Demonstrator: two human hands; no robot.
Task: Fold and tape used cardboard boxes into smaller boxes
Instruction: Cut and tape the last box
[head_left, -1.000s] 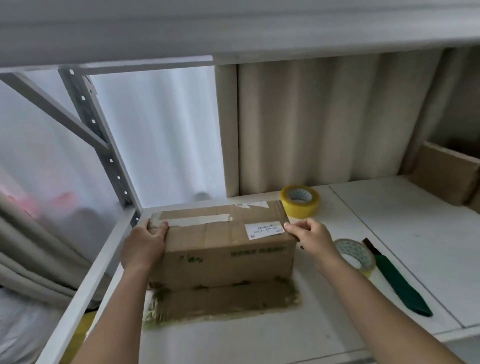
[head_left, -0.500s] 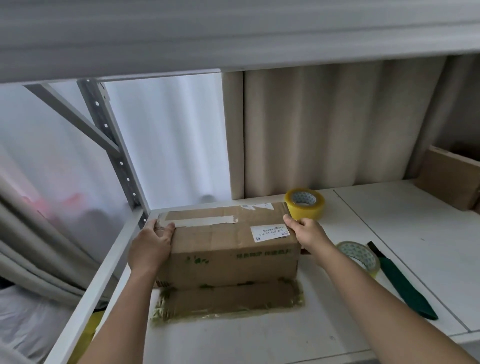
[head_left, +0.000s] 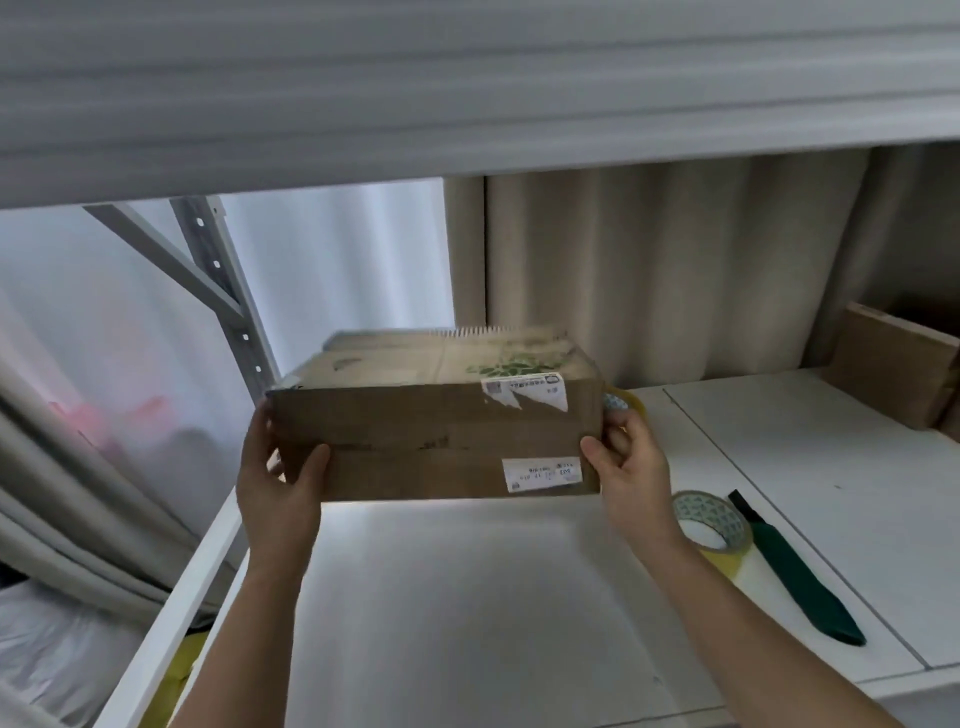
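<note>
A brown cardboard box (head_left: 431, 431) with white labels is held up off the white shelf (head_left: 467, 597), tipped so a labelled face points at me. My left hand (head_left: 280, 478) grips its left end, thumb on the front face. My right hand (head_left: 628, 467) grips the right end the same way. A roll of clear tape (head_left: 711, 525) lies on the shelf just right of my right wrist. A yellow tape roll (head_left: 623, 402) peeks out behind the box's right corner.
A dark green knife-like cutter (head_left: 795, 571) lies right of the clear roll. Another cardboard piece (head_left: 893, 374) stands at the far right. A shelf board hangs low overhead, a metal upright (head_left: 223, 291) stands at the left, and curtains hang behind.
Both hands have lifted the box off the shelf and rolled it toward me, so its labelled face now points at me. The camera has tilted up a little.
</note>
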